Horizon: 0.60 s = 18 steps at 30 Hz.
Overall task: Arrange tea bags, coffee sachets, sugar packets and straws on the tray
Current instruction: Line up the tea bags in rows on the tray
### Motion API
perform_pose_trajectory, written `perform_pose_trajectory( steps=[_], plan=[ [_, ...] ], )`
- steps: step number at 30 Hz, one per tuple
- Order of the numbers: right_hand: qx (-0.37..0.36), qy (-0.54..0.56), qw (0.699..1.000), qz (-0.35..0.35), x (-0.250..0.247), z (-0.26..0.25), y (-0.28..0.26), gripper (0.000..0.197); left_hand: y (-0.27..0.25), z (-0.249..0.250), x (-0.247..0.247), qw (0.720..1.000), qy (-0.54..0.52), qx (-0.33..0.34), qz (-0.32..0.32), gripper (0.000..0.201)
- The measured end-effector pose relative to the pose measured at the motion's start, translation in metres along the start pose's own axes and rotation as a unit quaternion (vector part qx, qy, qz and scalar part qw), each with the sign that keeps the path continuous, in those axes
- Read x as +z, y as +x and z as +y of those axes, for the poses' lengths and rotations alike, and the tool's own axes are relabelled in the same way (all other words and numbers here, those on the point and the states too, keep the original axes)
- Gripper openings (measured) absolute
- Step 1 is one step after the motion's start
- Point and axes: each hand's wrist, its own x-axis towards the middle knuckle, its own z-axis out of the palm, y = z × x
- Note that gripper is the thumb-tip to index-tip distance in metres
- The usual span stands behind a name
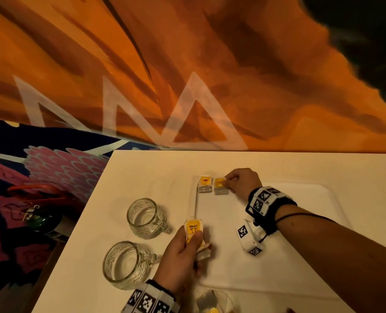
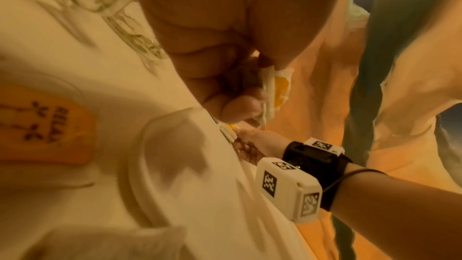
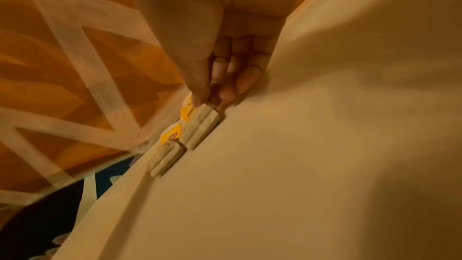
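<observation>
A white tray point(image 1: 284, 263) lies on the white table. In its far left corner two yellow-labelled tea bags lie side by side: one point(image 1: 204, 184) free, the other point(image 1: 220, 185) pinched by my right hand point(image 1: 227, 183) between thumb and fingers. The right wrist view shows that pinch on the nearer tea bag point(image 3: 200, 124), with the free tea bag point(image 3: 166, 157) beside it. My left hand point(image 1: 193, 240) hovers over the tray's left rim and grips a bunch of yellow tea bags point(image 1: 194, 230), also visible as the tea bags point(image 2: 277, 86) in the left wrist view.
Two empty glass mugs point(image 1: 145, 216) point(image 1: 124, 264) stand on the table left of the tray. More packets point(image 1: 212, 304) lie at the table's near edge, one a yellow packet point(image 2: 50, 126). An orange curtain hangs behind the table. A patterned cloth with a green bottle point(image 1: 44, 221) lies to the left.
</observation>
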Motion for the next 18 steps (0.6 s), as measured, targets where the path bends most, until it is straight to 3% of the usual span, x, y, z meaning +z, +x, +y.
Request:
perform_pose_trajectory(
  steps=[8, 10, 13, 15, 18],
  plan=[
    [0.023, -0.004, 1.000, 0.012, 0.006, -0.011, 0.007, 0.013, 0.003, -0.003, -0.006, 0.999, 0.048, 0.023, -0.008, 0.013],
    [0.032, -0.010, 0.999, 0.021, 0.002, -0.014, 0.001, 0.022, 0.004, -0.003, -0.006, 0.998, 0.054, 0.027, -0.004, 0.016],
    [-0.004, 0.042, 0.998, 0.037, -0.008, -0.022, -0.025, 0.026, 0.005, -0.001, -0.006, 0.997, 0.060, 0.037, -0.005, 0.015],
    [-0.040, 0.138, 0.989, -0.031, -0.015, -0.032, -0.054, 0.014, 0.005, 0.000, -0.004, 0.997, 0.062, 0.042, -0.013, 0.013],
    [-0.061, 0.201, 0.958, -0.197, -0.024, -0.043, -0.099, 0.011, 0.006, 0.001, 0.000, 0.995, 0.073, 0.057, -0.031, 0.012]
  ],
)
